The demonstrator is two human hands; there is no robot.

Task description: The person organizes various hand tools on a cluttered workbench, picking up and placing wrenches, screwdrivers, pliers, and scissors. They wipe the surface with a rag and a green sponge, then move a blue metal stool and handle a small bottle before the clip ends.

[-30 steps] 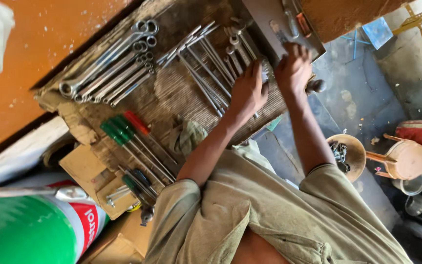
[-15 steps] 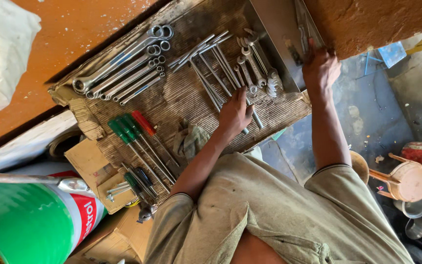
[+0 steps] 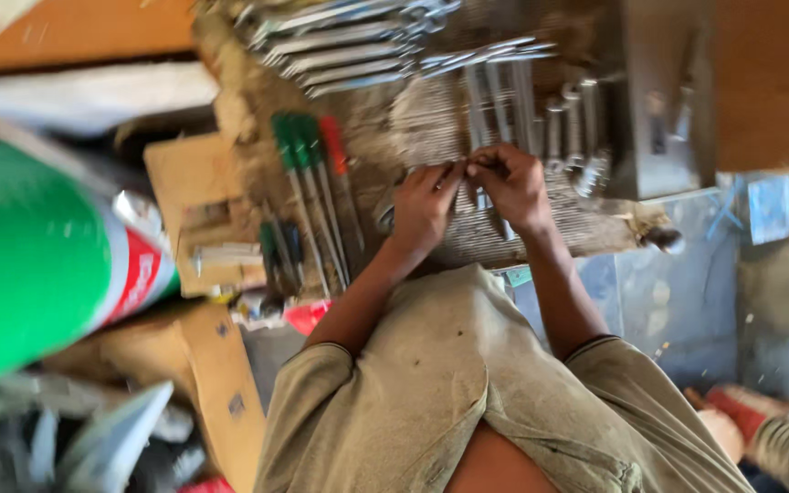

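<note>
Overhead, frame motion-blurred. We note items from largest down.

Green drum [image 3: 29, 246] with a red and white label: well to the left of the left hand [image 3: 422, 205], lying on its side.

Grey metal box [image 3: 659, 100]: just beyond and to the right of the right hand [image 3: 513, 187], near but not touching it.

Cardboard sheet [image 3: 184, 183]: left of the left hand, between it and the drum.

Woven mat [image 3: 431, 119]: directly under both hands, carrying the tools.

Row of long spanners [image 3: 340, 46]: beyond the left hand, well apart from it, lying side by side.

Screwdrivers [image 3: 308, 173], two with green handles and one with red: just left of the left hand, parallel, tips pointing towards us.

Steel rods [image 3: 504, 91]: just beyond the fingertips of both hands, side by side; short sockets [image 3: 586, 119] lie to the right of them, close to the box.

Hands: both rest low over the mat, fingers curled, fingertips meeting between them at the near ends of the rods. The right hand's fingers appear pinched over something small and dark. Blur prevents us from telling what it is, or whether either hand truly grips it.
</note>
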